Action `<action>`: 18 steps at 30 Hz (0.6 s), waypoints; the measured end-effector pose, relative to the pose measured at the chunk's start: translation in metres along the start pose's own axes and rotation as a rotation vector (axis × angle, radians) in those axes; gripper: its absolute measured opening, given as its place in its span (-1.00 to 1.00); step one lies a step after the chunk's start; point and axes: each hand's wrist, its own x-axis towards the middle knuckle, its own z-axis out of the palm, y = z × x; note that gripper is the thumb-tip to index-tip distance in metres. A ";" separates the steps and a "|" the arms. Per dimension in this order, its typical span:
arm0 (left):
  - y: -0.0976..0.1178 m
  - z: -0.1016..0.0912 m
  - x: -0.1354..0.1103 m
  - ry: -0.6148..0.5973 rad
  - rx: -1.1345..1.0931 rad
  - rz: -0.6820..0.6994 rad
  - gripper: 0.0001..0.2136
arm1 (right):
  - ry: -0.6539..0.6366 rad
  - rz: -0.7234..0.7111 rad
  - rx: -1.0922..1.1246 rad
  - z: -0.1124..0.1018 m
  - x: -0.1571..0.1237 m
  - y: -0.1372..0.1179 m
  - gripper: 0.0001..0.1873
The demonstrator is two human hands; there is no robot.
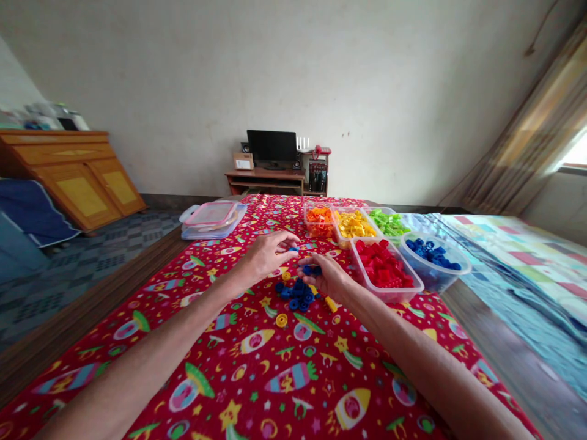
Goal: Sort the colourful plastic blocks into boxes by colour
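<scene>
My left hand [270,252] is above the red patterned cloth, thumb and fingers closed on a small blue toy piece [294,249]. Facing it, my right hand [324,273] curls around several blue toy pieces [312,269]. Just below both hands lies a loose pile of blue pieces [298,296], some of them round like wheels. A yellow wheel [281,320] rests in front of the pile, and a yellow piece [331,304] lies to its right. Another yellow round piece [287,276] sits behind the pile.
To the right stand clear tubs of orange pieces [320,215], yellow pieces [355,224], green pieces [387,222] and red pieces [384,266], plus a round tub [438,276] of blue pieces. Stacked lids [213,215] lie at the table's far left. A monitor [272,146] stands by the wall.
</scene>
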 end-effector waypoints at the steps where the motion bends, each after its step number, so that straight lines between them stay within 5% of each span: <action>1: 0.005 0.004 -0.001 -0.004 -0.012 0.025 -0.70 | -0.017 0.020 0.018 0.002 -0.001 -0.001 -0.63; 7: 0.010 -0.011 0.000 -0.121 0.235 0.017 -0.75 | 0.022 0.023 0.072 0.003 -0.004 -0.010 -0.65; 13: -0.007 -0.031 -0.008 -0.799 0.270 -0.209 -0.77 | 0.118 -0.020 0.078 -0.004 0.000 -0.013 -0.61; 18: -0.008 -0.010 -0.013 -0.766 0.405 -0.150 -0.77 | 0.117 -0.017 0.082 -0.006 0.003 -0.011 -0.66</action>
